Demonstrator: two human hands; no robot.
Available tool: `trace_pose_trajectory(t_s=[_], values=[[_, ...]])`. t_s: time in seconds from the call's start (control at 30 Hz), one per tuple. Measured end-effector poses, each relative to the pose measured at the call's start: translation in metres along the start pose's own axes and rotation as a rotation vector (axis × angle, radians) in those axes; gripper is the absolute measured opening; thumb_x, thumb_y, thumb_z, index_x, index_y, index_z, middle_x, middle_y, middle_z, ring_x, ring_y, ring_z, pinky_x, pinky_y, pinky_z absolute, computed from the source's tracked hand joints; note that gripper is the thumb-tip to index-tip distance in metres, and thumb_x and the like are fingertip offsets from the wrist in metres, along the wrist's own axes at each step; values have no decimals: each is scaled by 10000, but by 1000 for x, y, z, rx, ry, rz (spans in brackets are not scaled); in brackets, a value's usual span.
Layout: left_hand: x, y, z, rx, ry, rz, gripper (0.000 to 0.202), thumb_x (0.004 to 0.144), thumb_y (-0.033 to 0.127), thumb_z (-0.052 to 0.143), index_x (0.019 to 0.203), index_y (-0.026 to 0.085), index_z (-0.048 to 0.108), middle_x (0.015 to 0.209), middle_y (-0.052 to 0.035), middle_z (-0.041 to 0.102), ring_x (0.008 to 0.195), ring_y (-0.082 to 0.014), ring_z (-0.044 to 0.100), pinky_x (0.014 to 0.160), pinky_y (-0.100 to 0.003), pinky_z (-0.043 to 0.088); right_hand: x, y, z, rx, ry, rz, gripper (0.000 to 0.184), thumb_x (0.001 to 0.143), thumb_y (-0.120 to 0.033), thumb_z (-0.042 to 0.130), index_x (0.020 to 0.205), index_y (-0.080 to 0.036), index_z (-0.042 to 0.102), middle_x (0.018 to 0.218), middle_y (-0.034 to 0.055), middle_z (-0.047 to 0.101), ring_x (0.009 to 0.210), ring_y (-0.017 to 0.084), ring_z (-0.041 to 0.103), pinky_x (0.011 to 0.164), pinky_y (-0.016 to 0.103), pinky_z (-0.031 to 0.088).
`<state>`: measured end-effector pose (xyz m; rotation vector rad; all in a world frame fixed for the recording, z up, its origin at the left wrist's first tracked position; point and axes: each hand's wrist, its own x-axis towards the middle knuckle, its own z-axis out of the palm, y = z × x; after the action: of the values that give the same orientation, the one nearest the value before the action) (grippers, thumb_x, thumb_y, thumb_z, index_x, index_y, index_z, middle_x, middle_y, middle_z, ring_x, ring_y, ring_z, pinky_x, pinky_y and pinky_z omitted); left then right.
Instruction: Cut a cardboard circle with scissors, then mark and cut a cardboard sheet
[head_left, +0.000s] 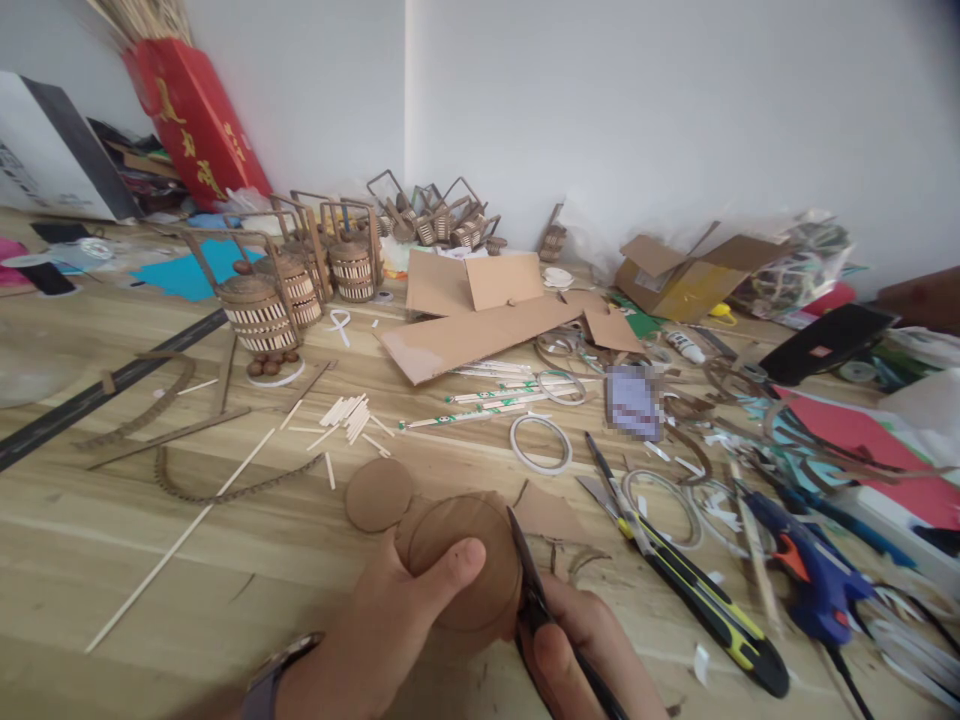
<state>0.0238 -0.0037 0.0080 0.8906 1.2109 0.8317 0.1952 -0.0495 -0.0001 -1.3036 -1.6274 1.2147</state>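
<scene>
Our left hand [375,610], a watch [281,660] at its wrist, grips a brown cardboard piece [491,590] from its left side, thumb pressed over the top. Our right hand [592,635] is wrapped around dark scissors [531,580], whose blade lies along the right edge of the cardboard piece, just beside a circle drawn on it. We have this cardboard piece between our hands, over the wooden desk [292,555].

Just beyond the cardboard piece, on its left, we see a small cardboard disc [379,494]; on its far right is a cardboard offcut [551,510]. To the right of the cardboard piece lies a yellow-and-black utility knife [697,590], and farther right of it a blue hot glue gun [814,570]. Beyond the cardboard piece we have a white tape ring [516,443] and, to its far left, short pale sticks [349,418] and lidded woven baskets [259,312] with tall handles.
</scene>
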Motion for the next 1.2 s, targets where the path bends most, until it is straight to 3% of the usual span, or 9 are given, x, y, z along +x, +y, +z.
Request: trace_pose_trajectory(t_s=[0.2,0.4,0.77,1.2], values=[[-2,1,2,1,59,-1,583,687,520,814,1180,226,718,1088,-72,799,1116,-334,709,973,-409,568,0,-2,0,-10,20,-7,661,875,-849,304,739,-214,431,665,-30,348,623,135,306,560,275,237],[-2,0,1,-15,4,23,524,712,521,802,1135,220,727,1080,-66,800,1086,-315,721,970,-391,570,0,2,0,-12,15,2,675,860,-865,305,722,-214,421,659,-30,337,626,136,309,552,274,218],[0,-6,-1,-35,21,-1,599,726,505,801,1234,213,677,1149,-75,781,1118,-305,708,974,-386,557,0,4,-1,-44,24,-8,680,867,-859,299,721,-212,444,654,-26,360,623,137,343,548,267,239],[2,-2,-2,48,103,-57,547,658,536,813,1068,198,686,1091,-87,792,1086,-332,713,952,-415,561,0,4,-1,-65,26,-7,687,869,-857,297,724,-207,469,652,-21,403,622,140,385,551,259,271]])
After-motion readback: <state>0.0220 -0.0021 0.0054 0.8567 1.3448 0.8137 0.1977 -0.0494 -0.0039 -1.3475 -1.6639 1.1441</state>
